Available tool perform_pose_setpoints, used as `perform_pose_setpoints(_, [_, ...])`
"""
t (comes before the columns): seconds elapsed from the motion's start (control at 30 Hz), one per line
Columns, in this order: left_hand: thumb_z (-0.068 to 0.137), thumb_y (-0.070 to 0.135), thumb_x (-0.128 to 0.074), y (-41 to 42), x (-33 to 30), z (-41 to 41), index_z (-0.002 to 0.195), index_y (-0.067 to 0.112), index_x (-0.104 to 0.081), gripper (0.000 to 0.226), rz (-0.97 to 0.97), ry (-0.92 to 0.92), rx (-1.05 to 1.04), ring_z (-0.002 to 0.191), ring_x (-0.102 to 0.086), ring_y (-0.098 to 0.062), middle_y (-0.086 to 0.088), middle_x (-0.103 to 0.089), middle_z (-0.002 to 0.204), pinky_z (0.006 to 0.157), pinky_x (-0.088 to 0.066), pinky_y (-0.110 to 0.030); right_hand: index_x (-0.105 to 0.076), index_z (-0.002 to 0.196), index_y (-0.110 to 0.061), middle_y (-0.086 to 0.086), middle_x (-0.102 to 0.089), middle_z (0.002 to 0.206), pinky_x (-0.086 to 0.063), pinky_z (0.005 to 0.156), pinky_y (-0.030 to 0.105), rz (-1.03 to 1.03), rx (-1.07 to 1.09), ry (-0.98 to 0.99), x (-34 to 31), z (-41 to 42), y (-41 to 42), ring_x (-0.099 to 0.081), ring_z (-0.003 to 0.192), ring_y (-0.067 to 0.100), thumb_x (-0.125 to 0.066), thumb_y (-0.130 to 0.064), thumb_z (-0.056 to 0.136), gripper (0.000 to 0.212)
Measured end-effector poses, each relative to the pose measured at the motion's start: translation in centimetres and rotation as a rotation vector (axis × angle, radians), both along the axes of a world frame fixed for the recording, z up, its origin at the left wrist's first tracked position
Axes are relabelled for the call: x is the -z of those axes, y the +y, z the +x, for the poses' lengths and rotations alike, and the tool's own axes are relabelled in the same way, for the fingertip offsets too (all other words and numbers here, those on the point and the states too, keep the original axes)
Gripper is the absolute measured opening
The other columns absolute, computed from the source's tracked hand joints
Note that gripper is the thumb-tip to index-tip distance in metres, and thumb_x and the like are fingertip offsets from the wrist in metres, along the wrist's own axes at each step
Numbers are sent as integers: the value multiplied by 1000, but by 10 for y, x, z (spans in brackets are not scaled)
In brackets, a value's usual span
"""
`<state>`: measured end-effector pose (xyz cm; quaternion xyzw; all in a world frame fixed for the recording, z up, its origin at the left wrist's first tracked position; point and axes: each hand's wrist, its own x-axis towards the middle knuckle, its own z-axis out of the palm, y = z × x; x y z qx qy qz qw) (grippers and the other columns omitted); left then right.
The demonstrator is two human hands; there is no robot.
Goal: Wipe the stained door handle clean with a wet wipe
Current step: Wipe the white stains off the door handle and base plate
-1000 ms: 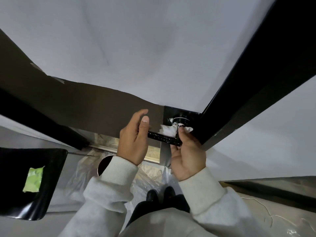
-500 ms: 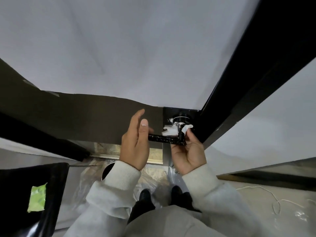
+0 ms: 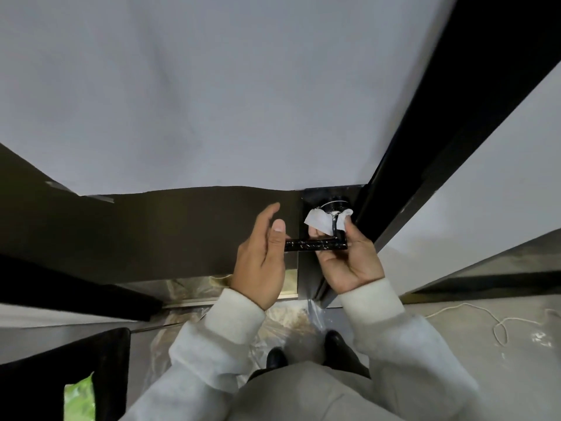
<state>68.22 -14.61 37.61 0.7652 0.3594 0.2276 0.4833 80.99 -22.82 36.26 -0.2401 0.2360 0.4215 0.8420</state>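
The door handle [image 3: 315, 245] is a black lever mounted near the edge of the dark door [image 3: 151, 232], just left of the black door frame [image 3: 440, 141]. Its long axis runs left to right across the view, the free end pointing left toward the left hand [image 3: 261, 259], and a short neck rises from its right end to a round base on the door. Pale smears speckle the bar.

The wet wipe [image 3: 321, 221] is bunched around that neck, pinched there by the right hand [image 3: 349, 259], whose thumb and fingers [image 3: 347, 223] curl around it. The left hand sits at the lever's free end with fingers relaxed and extended, thumb up; whether it touches the bar cannot be told.

Compared with half a second ago, the wipe has slid higher up the neck toward the base, and more of the bar lies bare.

The lever's left tip is hidden behind the left hand, and the base is partly covered by the wipe. On the floor [image 3: 455, 323] lie a white cord [image 3: 498, 323] and crinkled plastic sheet [image 3: 291, 320].
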Motion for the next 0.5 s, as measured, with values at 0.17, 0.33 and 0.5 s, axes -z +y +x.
perform_pose_setpoints(0.17, [101, 50, -30, -3, -2, 3, 140, 33, -51, 48, 8, -21, -15, 91, -63, 1, 5, -68, 94, 87, -56, -42, -69, 78, -8, 9, -71, 77, -62, 75, 42, -440, 123, -286, -3, -2, 1, -71, 74, 24, -74, 2, 85, 13])
perform_pose_setpoints(0.33, [99, 57, -28, -7, -1, 5, 140, 33, -52, 53, 31, -37, -42, 84, -62, -2, 9, -67, 91, 82, -57, -41, -70, 69, -24, -7, -68, 65, -48, 60, 11, -853, 142, -833, -6, -10, 0, -59, 55, -3, -85, -8, 75, 23])
perform_pose_setpoints(0.5, [98, 60, -27, -11, -1, 6, 139, 31, -54, 57, 53, -62, -37, 88, -60, -5, 10, -67, 100, 88, -56, -47, -69, 70, -21, -3, -68, 65, -53, 65, 26, -840, 93, -665, -7, -4, 1, -62, 59, 10, -86, -6, 73, 23])
